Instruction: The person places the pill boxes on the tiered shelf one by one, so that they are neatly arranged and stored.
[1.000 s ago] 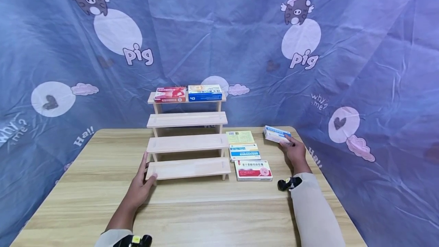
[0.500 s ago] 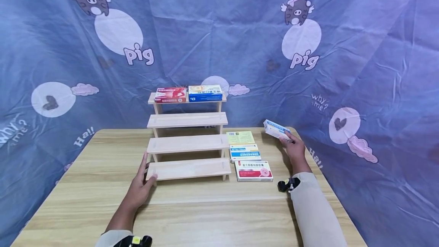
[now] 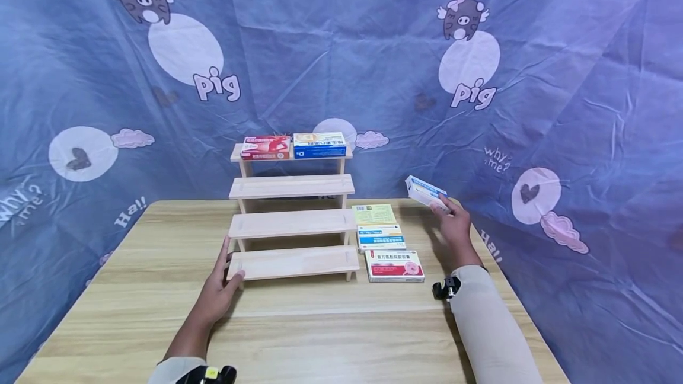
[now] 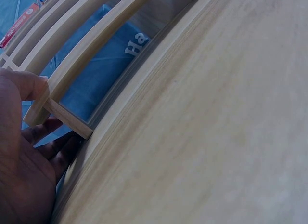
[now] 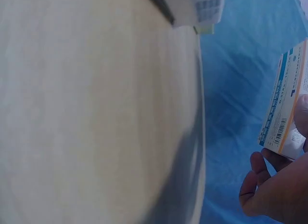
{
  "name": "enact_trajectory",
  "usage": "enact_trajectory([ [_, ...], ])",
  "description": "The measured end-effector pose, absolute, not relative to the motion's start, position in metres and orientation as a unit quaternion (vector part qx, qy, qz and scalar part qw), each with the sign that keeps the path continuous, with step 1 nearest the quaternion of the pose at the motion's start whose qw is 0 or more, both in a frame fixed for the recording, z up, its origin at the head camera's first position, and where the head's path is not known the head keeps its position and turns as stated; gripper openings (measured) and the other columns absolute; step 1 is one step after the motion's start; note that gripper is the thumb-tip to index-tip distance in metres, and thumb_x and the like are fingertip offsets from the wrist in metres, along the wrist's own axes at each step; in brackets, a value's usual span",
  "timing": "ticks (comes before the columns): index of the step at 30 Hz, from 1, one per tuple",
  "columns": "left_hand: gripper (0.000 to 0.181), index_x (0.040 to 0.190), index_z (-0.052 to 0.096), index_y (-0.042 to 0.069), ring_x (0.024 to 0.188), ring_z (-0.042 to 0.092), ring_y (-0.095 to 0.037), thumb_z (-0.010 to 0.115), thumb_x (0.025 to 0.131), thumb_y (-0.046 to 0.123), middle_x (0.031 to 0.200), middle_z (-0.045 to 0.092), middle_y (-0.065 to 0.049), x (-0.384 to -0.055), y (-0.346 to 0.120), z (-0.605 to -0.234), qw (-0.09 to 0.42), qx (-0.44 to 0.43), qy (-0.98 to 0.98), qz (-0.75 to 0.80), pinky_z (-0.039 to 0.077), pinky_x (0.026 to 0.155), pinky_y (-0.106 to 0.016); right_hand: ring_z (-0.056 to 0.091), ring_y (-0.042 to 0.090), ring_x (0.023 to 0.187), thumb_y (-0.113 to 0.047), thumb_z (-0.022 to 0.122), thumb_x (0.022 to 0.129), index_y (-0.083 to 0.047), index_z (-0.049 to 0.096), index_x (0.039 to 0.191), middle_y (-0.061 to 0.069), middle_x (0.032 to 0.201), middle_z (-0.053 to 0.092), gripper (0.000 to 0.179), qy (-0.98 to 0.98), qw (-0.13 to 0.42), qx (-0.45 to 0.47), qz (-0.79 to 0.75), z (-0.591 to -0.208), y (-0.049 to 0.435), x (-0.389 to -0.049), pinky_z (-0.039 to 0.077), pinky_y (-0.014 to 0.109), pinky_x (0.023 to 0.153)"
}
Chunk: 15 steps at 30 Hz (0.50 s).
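A white and blue medicine box (image 3: 427, 192) is raised off the table at the back right. My right hand (image 3: 453, 221) holds it by its near right end, thumb on one side and fingers on the other. In the right wrist view the box (image 5: 284, 98) shows a printed barcode. At the left end of a stepped wooden display rack (image 3: 293, 261), my left hand (image 3: 219, 283) grips the lowest step. The left wrist view shows the thumb (image 4: 33, 84) against that step, with the other fingers behind its support.
On the top step sit a red box (image 3: 265, 147) and a blue-and-white box (image 3: 319, 144). Right of the rack, a yellow-green box (image 3: 373, 214), a white-and-blue box (image 3: 381, 237) and a white-and-red box (image 3: 395, 266) lie in a column. Blue patterned cloth (image 3: 331, 64) hangs behind the table (image 3: 320, 342).
My right hand has lifted the white and blue medicine box, tilting it and shifting it slightly left. The left hand has stayed on the rack.
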State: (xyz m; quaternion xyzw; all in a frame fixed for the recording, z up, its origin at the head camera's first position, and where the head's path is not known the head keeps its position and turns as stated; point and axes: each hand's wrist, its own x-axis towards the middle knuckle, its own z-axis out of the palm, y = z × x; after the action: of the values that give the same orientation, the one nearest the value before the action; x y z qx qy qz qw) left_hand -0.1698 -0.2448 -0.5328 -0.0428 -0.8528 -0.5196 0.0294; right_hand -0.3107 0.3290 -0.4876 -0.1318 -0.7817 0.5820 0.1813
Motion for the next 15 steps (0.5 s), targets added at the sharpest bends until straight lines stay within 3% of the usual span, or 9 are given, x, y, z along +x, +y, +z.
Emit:
enact_trajectory([
  [6, 0.090, 0.177, -0.009, 0.030, 0.150, 0.048, -0.059, 0.056, 0.115, 0.020, 0.172, 0.028, -0.036, -0.167, -0.245, -0.534, 0.024, -0.038, -0.853, -0.520, 0.042, 0.098, -0.010, 0.053, 0.024, 0.139, -0.016, 0.075, 0.105, -0.011, 0.062, 0.154, 0.023, 0.162, 0.056, 0.051, -0.777, 0.184, -0.115, 0.590, -0.475, 0.318, -0.309, 0.043, 0.008, 0.092],
  [11, 0.088, 0.177, -0.008, 0.032, 0.152, 0.044, -0.058, 0.054, 0.116, 0.019, 0.173, 0.026, -0.035, -0.167, -0.247, -0.532, 0.026, -0.039, -0.851, -0.523, 0.037, 0.097, -0.004, 0.061, 0.008, 0.118, -0.015, 0.077, 0.104, -0.015, 0.062, 0.154, 0.019, 0.162, 0.057, 0.053, -0.762, 0.169, -0.120, 0.614, -0.463, 0.307, -0.305, 0.053, 0.008, 0.083],
  [13, 0.088, 0.177, -0.008, 0.032, 0.152, 0.045, -0.058, 0.055, 0.116, 0.019, 0.173, 0.026, -0.035, -0.168, -0.246, -0.531, 0.027, -0.043, -0.850, -0.524, 0.039, 0.097, -0.006, 0.062, 0.006, 0.111, -0.015, 0.077, 0.103, -0.016, 0.063, 0.154, 0.019, 0.161, 0.059, 0.052, -0.758, 0.172, -0.119, 0.618, -0.458, 0.303, -0.304, 0.054, 0.009, 0.079],
  [15, 0.089, 0.177, -0.008, 0.030, 0.151, 0.046, -0.058, 0.056, 0.115, 0.018, 0.172, 0.028, -0.036, -0.169, -0.245, -0.531, 0.027, -0.045, -0.852, -0.522, 0.041, 0.098, -0.009, 0.061, 0.009, 0.115, -0.015, 0.078, 0.103, -0.015, 0.064, 0.153, 0.019, 0.159, 0.060, 0.052, -0.762, 0.180, -0.112, 0.612, -0.452, 0.298, -0.302, 0.052, 0.010, 0.080],
])
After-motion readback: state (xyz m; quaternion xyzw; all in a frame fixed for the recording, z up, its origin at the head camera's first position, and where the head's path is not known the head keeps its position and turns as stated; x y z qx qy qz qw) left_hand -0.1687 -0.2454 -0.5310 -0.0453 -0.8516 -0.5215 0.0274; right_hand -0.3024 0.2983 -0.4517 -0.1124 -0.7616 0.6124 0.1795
